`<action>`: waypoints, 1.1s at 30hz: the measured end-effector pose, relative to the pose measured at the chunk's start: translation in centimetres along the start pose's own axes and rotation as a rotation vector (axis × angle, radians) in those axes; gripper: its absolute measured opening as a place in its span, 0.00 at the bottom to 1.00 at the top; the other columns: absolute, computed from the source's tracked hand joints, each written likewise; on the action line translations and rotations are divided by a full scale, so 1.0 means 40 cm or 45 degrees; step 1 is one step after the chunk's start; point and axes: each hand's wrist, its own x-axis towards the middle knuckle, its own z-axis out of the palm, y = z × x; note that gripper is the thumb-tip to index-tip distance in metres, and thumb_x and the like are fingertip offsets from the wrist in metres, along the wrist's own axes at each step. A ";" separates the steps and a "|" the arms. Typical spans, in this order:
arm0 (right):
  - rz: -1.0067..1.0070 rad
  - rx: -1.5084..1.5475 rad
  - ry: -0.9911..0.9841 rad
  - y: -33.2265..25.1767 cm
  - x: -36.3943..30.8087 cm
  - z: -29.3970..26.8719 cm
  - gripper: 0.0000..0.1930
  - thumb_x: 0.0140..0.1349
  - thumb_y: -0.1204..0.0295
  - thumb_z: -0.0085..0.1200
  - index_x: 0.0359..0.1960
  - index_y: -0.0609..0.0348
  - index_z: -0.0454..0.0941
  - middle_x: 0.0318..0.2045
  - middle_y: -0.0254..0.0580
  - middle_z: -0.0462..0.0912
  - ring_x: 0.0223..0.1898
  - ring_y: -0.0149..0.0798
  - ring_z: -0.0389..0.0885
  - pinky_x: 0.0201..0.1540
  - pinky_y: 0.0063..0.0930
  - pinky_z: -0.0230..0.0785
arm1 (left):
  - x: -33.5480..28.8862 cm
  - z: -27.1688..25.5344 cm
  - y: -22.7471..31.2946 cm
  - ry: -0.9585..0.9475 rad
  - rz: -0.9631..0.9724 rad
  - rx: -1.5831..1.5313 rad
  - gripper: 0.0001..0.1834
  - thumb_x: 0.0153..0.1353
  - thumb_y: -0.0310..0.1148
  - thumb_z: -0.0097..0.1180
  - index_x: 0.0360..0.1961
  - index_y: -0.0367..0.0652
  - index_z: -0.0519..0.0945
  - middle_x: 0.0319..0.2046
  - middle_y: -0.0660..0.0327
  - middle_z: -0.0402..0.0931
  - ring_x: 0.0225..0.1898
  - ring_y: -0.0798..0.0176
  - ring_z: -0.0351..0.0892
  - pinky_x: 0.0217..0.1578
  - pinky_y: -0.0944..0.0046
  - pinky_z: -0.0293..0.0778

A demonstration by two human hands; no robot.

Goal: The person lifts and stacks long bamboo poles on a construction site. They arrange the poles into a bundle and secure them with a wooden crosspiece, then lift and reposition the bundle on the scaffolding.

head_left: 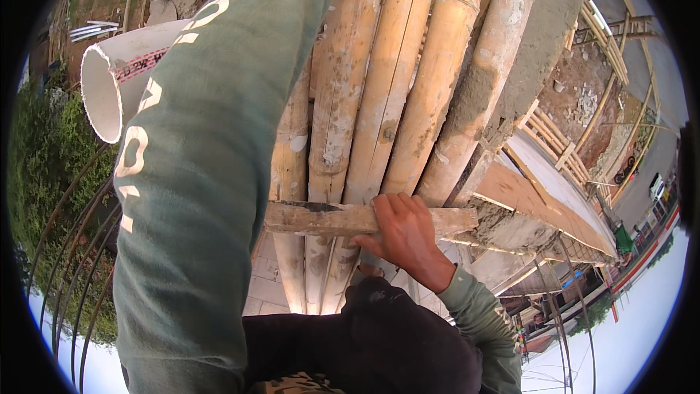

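We see a rough, mortar-stained wooden batten (343, 219) lying crosswise against the lower ends of the upright bamboo poles (394, 95), its right half gripped by the right hand (401, 237), fingers curled over it.

Green sleeve (197, 175), white lettering; tan bamboo poles (386, 87); white pipe (109, 87)

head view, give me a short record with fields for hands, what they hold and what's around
right hand: right hand closed around a flat wooden slat that lies across the bamboo
left hand: out of frame; only the green sleeve shows, reaching up past the top edge
bamboo poles: bundle of pale bamboo poles, side by side, smeared with grey mortar
pipe: white plastic pipe with its open end showing, left of the sleeve
rebar: thin curved steel bars at lower left
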 end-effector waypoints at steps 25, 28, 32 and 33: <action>-0.086 -0.143 0.045 -0.028 0.025 -0.018 0.27 0.37 0.55 0.70 0.34 0.57 0.72 0.28 0.38 0.72 0.33 0.41 0.73 0.37 0.32 0.63 | -0.039 -0.030 0.017 -0.132 -0.008 0.023 0.15 0.59 0.40 0.47 0.25 0.48 0.83 0.27 0.52 0.79 0.32 0.49 0.79 0.32 0.47 0.72; 0.030 -0.085 -0.081 -0.024 0.010 -0.006 0.28 0.36 0.54 0.69 0.35 0.58 0.74 0.27 0.39 0.73 0.33 0.42 0.74 0.38 0.33 0.64 | -0.040 -0.033 0.013 0.181 0.135 0.020 0.15 0.59 0.40 0.46 0.25 0.47 0.83 0.26 0.50 0.80 0.31 0.49 0.80 0.32 0.47 0.73; -0.002 -0.079 -0.034 -0.020 -0.008 0.006 0.28 0.36 0.54 0.69 0.35 0.58 0.74 0.28 0.40 0.74 0.34 0.42 0.75 0.38 0.35 0.65 | -0.048 -0.030 -0.004 0.124 -0.017 -0.203 0.16 0.60 0.41 0.46 0.25 0.47 0.83 0.26 0.50 0.79 0.31 0.48 0.80 0.31 0.47 0.73; -0.002 -0.075 -0.023 -0.017 -0.009 0.008 0.28 0.36 0.54 0.69 0.34 0.58 0.74 0.28 0.39 0.74 0.34 0.42 0.75 0.38 0.34 0.65 | -0.051 -0.026 -0.010 0.107 0.078 -0.149 0.15 0.60 0.40 0.47 0.25 0.47 0.83 0.26 0.50 0.79 0.31 0.47 0.80 0.31 0.47 0.73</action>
